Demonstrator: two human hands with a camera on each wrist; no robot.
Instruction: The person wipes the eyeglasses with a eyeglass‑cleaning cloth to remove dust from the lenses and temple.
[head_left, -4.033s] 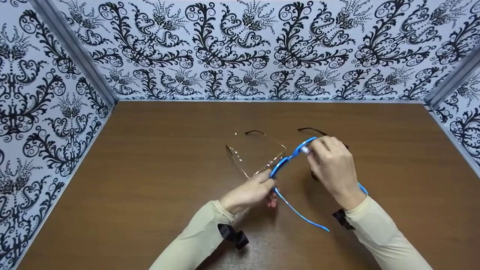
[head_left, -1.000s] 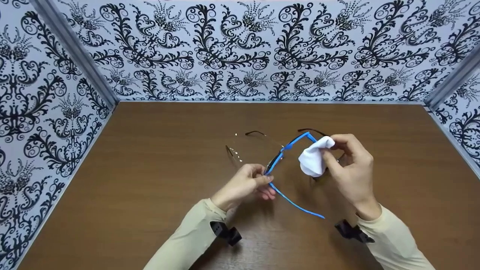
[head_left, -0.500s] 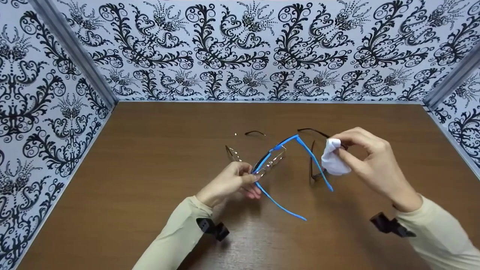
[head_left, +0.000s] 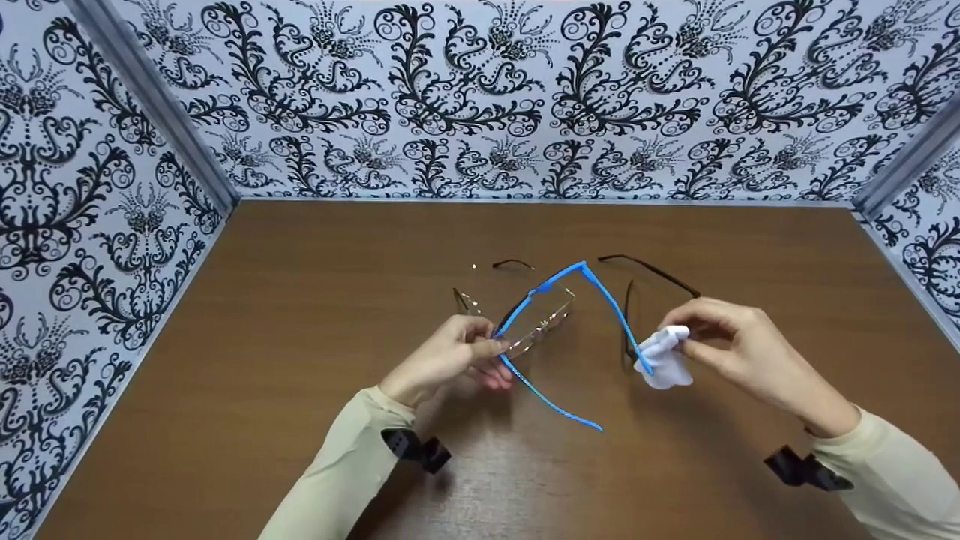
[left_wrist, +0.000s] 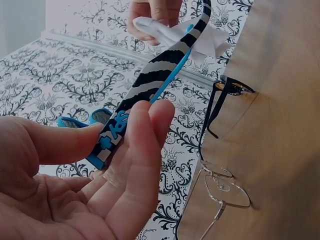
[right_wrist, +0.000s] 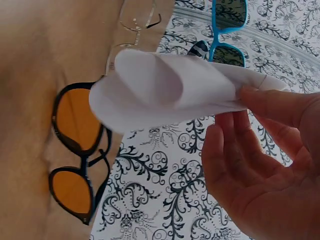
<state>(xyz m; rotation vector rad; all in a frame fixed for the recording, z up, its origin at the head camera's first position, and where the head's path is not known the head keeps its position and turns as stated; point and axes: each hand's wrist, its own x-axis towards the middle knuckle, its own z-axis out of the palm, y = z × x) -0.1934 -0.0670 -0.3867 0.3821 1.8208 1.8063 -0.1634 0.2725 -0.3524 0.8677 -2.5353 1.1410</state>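
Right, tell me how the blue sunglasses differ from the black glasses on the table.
The blue sunglasses are held up above the table; the black glasses lie on it. The blue sunglasses have dark lenses; the black glasses have orange ones. The blue sunglasses show a zebra-striped arm; the black glasses' arms look plain and dark. Both have tinted lenses.

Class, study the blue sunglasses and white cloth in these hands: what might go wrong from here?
1. The left hand pinches the blue sunglasses at one end, so they might twist or slip.
2. If dropped, they could strike the wire-framed glasses on the table.
3. One temple tip crosses the white cloth in the head view and might snag.
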